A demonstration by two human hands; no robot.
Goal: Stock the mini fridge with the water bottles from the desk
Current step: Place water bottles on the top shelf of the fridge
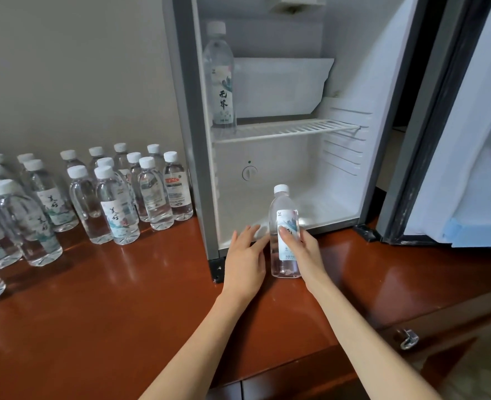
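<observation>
— Glossy red-brown desk (94,298), beige wall behind, and the mini fridge (192,111) standing on it with its door (469,140) swung wide to the right. How far along would you say this is?

— Barely begun, I'd judge. Only one tall bottle (219,82) stands inside, upright at the left end of the wire shelf (296,128). The lower compartment, below the dial (249,172), holds nothing.

— And the one in hand?

— That second bottle (281,203) is upright right at the fridge's front lip. The right hand (304,252) is wrapped round it, thumb across the label. Whether its base rests on the desk or hangs just above, I can't tell.

— The other hand?

— The left hand (244,261) lies flat, fingers straight, just beside the bottle at the threshold, gripping nothing.

— What's left, then?

— Nearly everything. A crowd of capped bottles (114,203) waits on the desk to the fridge's left, well over a dozen, running out of sight at the edge.
</observation>
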